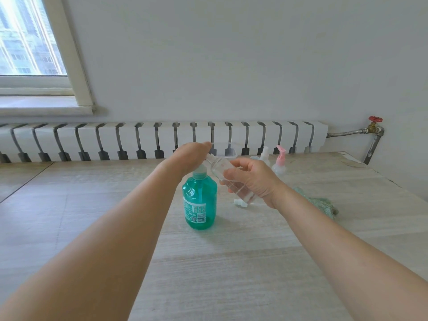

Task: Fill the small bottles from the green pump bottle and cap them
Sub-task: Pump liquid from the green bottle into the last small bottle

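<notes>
Both bare forearms are reaching out over the pale wood table (pixel 231 262), meeting near its middle. The left hand (pixel 188 156) is lying palm-down on top of the pump head of the green pump bottle (pixel 200 200), fingers held flat and together, pointing right toward the wall side; the pump head itself is mostly hidden under the palm. The right hand (pixel 252 179) is wrapping its fingers and thumb around a clear small bottle (pixel 222 170), tilting it so the open neck is pointing up-left and sitting just under the left hand's fingertips, at the pump's spout as far as can be told. The green bottle is standing upright on the table, label and barcode facing the viewer. Count: one green pump bottle; one clear bottle in hand; two more small bottles standing at the far edge, one with a white spray top (pixel 264 155), one with a pink pump top (pixel 279 162). One small white cap (pixel 240 202) is lying on the table just below the held bottle. One green cloth (pixel 322 203) is lying crumpled to the right, partly behind the right wrist. One clear tray (pixel 228 152) is sitting behind the hands by the radiator (pixel 139 140).
</notes>
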`<state>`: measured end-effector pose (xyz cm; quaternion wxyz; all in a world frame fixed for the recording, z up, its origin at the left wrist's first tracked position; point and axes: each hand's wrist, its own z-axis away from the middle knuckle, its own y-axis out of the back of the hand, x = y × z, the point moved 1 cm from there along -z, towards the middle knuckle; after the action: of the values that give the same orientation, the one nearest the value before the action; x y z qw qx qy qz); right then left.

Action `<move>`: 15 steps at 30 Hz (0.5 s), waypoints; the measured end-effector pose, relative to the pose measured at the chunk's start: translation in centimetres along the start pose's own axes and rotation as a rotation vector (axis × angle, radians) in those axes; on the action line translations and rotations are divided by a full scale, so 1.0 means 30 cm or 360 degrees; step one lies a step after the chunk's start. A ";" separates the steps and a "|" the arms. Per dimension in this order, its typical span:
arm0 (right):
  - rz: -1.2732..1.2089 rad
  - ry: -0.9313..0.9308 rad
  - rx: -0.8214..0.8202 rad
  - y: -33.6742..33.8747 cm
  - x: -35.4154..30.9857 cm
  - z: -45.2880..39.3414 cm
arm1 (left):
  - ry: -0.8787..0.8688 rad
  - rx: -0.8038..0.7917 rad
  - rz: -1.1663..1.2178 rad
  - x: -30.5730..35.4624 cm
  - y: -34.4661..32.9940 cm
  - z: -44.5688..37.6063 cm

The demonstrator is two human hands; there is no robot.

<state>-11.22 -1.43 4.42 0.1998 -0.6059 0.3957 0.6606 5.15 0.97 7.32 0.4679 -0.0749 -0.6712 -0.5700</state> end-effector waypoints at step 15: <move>0.0017 -0.0040 -0.0020 -0.002 0.024 -0.005 | 0.0015 0.0061 0.0003 0.007 -0.020 0.022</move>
<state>-11.22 -1.66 3.73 0.1975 -0.5967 0.3923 0.6716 4.29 1.22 7.11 0.4728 -0.0640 -0.6798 -0.5570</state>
